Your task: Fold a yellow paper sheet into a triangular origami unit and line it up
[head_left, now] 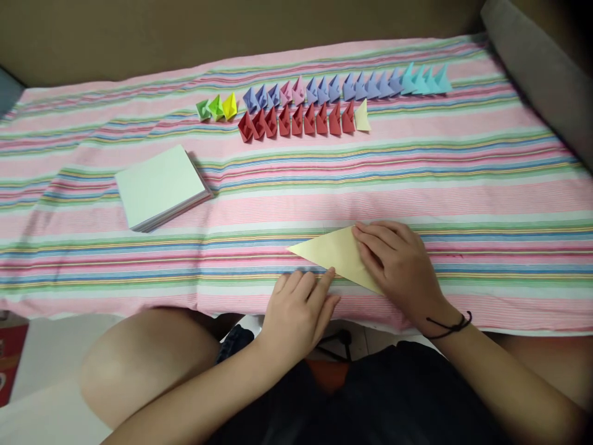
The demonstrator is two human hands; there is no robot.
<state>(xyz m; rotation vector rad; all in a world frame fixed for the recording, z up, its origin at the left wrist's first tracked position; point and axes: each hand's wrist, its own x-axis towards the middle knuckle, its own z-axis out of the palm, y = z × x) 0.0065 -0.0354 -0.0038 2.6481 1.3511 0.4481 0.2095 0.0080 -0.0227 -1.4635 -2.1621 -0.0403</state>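
Observation:
A pale yellow sheet of folding paper (340,253), folded to a pointed shape, lies on the striped cloth with its tip to the left. My right hand (401,262) rests over its right end, fingers fairly straight and laid on the paper, hiding that part. At the lower edge, the index fingertip of my left hand (299,306) touches the paper. That index finger is stretched out and the thumb stands apart, while the other fingers are bent. Neither hand is wrapped round anything.
A stack of pale paper (160,185) lies to the left. Small folded paper pieces stand in rows at the back: red ones (296,120), purple ones (361,86), light blue ones (426,80), green and yellow ones (216,108), and one cream piece (362,116). Striped cloth (259,198) covers the surface.

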